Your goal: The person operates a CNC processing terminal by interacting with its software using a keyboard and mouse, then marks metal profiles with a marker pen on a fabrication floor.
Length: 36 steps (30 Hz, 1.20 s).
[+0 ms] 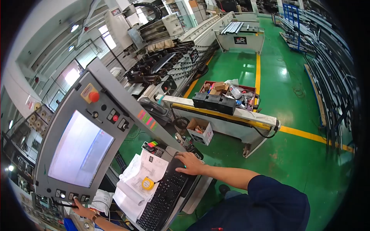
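Note:
My right hand [189, 164] rests over a dark computer mouse, mostly hidden under the palm, with a small green glow at the fingertips. Beside it lies a black keyboard [163, 196]. My left hand [83, 210] reaches up to the lower edge of the grey control panel [46, 161], a finger at the row of knobs and buttons [73, 196]. A thin dark pen [66, 205] sticks out from between its fingers. Above these buttons the lit screen [79, 150] shows a pale window. Papers [133, 188] with a yellow tape measure [147, 183] lie left of the keyboard.
A red emergency stop button [93, 96] sits on the panel's top. Beyond stands a long machine [169, 65] with cable chains. A red tray [248, 89] of tools and a black box [214, 103] rest on its white end beam. Metal profiles [335, 84] are stacked at right.

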Available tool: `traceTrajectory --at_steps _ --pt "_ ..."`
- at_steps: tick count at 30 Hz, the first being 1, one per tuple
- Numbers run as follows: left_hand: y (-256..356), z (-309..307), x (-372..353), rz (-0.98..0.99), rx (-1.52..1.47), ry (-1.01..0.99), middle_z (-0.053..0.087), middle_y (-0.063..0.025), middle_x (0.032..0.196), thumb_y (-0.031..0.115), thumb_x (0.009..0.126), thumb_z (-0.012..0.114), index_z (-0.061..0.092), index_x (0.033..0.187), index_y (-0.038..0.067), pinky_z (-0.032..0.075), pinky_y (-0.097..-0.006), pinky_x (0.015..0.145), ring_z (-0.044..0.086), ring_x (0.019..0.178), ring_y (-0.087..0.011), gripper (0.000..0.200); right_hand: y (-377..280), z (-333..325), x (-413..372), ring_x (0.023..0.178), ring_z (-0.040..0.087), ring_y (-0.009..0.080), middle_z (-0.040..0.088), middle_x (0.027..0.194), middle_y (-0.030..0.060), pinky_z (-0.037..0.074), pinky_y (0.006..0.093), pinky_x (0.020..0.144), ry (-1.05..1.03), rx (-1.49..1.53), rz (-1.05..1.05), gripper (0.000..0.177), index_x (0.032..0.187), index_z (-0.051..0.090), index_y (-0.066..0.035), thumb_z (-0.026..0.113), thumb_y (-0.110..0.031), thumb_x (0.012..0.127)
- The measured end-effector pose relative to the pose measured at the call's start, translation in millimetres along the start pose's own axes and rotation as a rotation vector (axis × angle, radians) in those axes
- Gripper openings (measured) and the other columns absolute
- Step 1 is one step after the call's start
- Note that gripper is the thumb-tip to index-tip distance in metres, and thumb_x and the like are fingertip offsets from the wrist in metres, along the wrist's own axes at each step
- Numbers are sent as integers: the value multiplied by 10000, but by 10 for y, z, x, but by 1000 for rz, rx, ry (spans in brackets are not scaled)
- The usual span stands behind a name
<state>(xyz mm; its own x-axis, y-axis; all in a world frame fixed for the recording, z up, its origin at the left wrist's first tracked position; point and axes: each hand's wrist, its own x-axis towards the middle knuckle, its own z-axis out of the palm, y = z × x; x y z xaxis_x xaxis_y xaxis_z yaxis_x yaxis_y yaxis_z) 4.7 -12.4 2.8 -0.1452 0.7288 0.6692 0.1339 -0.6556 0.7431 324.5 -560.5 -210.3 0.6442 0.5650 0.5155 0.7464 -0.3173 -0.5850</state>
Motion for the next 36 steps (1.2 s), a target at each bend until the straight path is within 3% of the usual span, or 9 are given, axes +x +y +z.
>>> traceTrajectory --at_steps 7,10,14,15,21,24,27,34,36 --pt "-320 76 129 12 -130 84 656 -163 1051 413 914 781 592 1099 -90 515 -382 839 616 914 -238 568 67 3 13 1346 462 379 508 1423 188 355 499 1119 -20 65 21 641 1377 535 -65 680 -491 920" --pt "-150 16 78 -22 -31 37 663 -171 1065 414 910 782 597 1117 -91 517 -376 842 627 919 -249 576 132 25 48 1360 451 375 499 1434 185 347 505 1124 -41 101 52 663 1395 521 -72 681 -501 916" --pt "-184 8 114 -27 -43 82 664 -165 1077 341 912 796 598 1141 -92 518 -373 855 626 923 -239 528 238 -45 171 1383 426 371 472 1459 184 332 504 1128 -160 107 15 669 1407 514 -86 661 -528 927" --pt "124 33 -67 -3 -35 86 668 -148 1062 312 896 814 599 1126 -85 527 -371 832 631 920 -229 507 242 -65 175 1384 424 370 470 1460 184 331 502 1129 -169 117 1 664 1406 516 -87 654 -532 932" --pt "-42 50 50 -64 -83 137 667 -119 1077 333 901 803 605 1155 -51 516 -323 730 629 892 -201 501 250 -142 192 1383 425 365 470 1455 177 324 501 1139 -184 180 -40 645 1394 531 -87 609 -556 958" --pt "-61 -49 146 -115 72 41 658 -112 1116 341 905 794 605 1181 -43 480 -314 718 615 896 -194 510 278 -139 210 1386 426 362 477 1451 174 323 501 1143 -188 189 -43 643 1395 530 -84 604 -554 962" --pt "282 32 -167 10 94 73 687 -218 1123 427 859 812 605 1229 -53 518 -445 798 637 875 -313 640 311 -125 219 1389 425 361 483 1448 176 321 498 1149 -183 203 -56 633 1390 533 -82 599 -548 968" --pt "675 182 -391 -58 -13 120 696 -228 1105 288 858 839 630 1186 -76 527 -453 784 643 859 -304 533 361 -101 245 1372 438 362 487 1441 181 317 500 1146 -204 245 -49 631 1382 537 -72 605 -543 968" --pt "477 150 -284 13 -53 105 693 -237 1098 242 869 831 619 1186 -95 534 -457 776 645 851 -307 509 369 -92 249 1373 438 360 489 1440 181 313 501 1149 -211 261 -40 628 1382 540 -75 605 -542 968"
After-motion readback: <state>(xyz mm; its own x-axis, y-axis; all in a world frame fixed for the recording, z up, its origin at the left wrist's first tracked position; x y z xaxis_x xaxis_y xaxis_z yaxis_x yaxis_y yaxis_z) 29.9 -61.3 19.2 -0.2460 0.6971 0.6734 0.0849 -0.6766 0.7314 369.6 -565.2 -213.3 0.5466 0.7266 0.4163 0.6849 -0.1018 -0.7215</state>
